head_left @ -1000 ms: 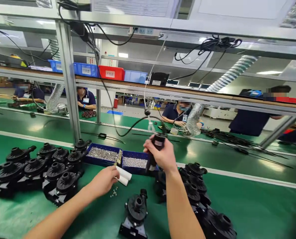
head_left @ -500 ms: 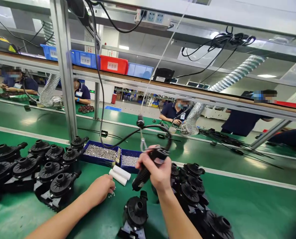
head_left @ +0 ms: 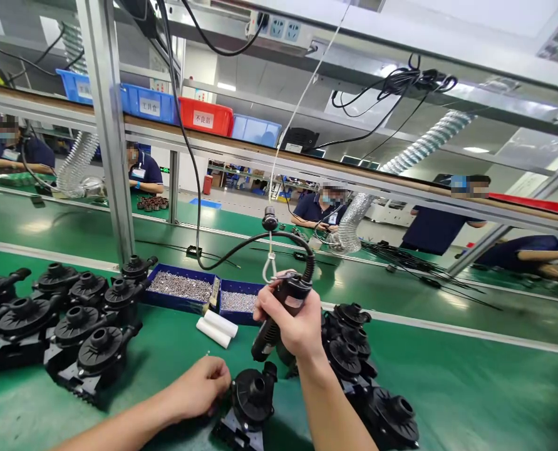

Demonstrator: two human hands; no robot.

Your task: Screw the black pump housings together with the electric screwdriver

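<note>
My right hand (head_left: pixel 297 319) is wrapped round a black electric screwdriver (head_left: pixel 279 319), which hangs from a cord and tilts with its tip down to the left. Below that tip stands a black blower (head_left: pixel 255 398) with a round housing and an upright port. My left hand (head_left: pixel 203 385) is beside the blower's left side, fingers curled together in a pinch; what they hold, if anything, is too small and hidden to name. A few tiny metal pieces (head_left: pixel 208 354) lie on the green mat just beyond the left hand.
Blue bins of screws (head_left: pixel 180 287) and small metal parts (head_left: pixel 238 302) stand behind two white rolls (head_left: pixel 217 327). Several blowers (head_left: pixel 98 351) fill the left side, and more blowers (head_left: pixel 386 413) stand on the right. A metal post (head_left: pixel 104 138) rises at the bench's back. Co-workers sit beyond.
My left hand has moved from the loose tiny pieces toward me and right, up to the front blower. My right hand keeps the screwdriver above that blower. The view has shifted slightly.
</note>
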